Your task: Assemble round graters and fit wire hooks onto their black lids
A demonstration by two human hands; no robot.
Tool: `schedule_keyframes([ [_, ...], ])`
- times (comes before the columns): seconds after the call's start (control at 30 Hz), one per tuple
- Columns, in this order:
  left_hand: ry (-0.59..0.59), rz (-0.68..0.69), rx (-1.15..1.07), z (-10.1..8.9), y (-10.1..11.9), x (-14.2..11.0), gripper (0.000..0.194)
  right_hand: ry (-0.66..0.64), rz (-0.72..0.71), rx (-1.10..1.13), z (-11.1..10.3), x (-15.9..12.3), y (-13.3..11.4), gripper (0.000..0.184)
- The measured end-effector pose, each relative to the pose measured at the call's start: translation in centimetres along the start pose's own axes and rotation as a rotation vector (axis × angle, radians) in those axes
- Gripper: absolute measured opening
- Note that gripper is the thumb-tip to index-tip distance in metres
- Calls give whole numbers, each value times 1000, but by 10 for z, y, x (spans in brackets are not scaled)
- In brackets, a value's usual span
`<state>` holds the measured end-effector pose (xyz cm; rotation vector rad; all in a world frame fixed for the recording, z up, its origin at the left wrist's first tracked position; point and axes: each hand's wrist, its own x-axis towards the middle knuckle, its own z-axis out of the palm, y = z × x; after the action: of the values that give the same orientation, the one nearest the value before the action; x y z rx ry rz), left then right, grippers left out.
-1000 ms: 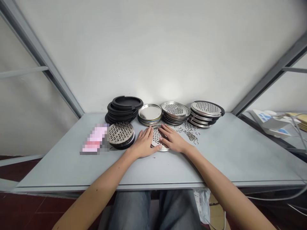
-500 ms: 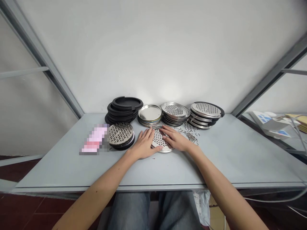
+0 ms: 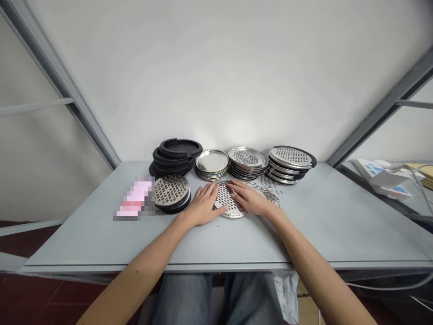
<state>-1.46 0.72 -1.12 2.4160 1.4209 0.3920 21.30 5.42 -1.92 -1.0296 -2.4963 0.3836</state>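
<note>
A round metal grater plate (image 3: 227, 202), punched with small holes, lies flat on the table between my hands. Across its left rim rests my left hand (image 3: 203, 205), flat, fingers pointing forward and thumb stretched over the near part of the plate. My right hand (image 3: 249, 198) lies on the right side of the same plate with its fingers extended. Both palms hide parts of the rim. Just left of my left hand sits a stack topped by a rough-toothed grater disc (image 3: 171, 190). Beyond my right hand several metal hooks and rings (image 3: 269, 192) are scattered.
Along the wall stand stacks of black rims (image 3: 177, 155), plain metal discs (image 3: 212, 161), grater discs (image 3: 248, 158) and black-rimmed graters (image 3: 292, 156). A blurred pink item (image 3: 135, 198) lies left on the grey table (image 3: 111, 239). Metal frame posts flank both sides; boxes (image 3: 385, 178) sit right.
The view has shifted slightly, so everything appears a little lower. Both hands stay on the grater plate with almost no movement.
</note>
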Motion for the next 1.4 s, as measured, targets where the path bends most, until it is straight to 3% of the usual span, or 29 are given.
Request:
schedule_keyframes([
  [0.27,54,31,35,-1,2,-1,70,9,19,-19,-1,-1,1,48],
  [0.67,29,24,45,-1,2,0,74,15,24,-51,-7,0,-6,47],
  [0.93,64,49,29,4,1,-1,70,14,36,-22,-6,-2,3,47],
  [1.23,86,33,148,9,17,-14,68,40,170,-37,-8,-8,17,48],
  [1.33,107,54,151,-4,29,-21,67,45,160,-43,-9,-8,14,47],
  [1.4,166,114,118,-25,37,-24,61,47,148,-46,-10,-7,13,47],
])
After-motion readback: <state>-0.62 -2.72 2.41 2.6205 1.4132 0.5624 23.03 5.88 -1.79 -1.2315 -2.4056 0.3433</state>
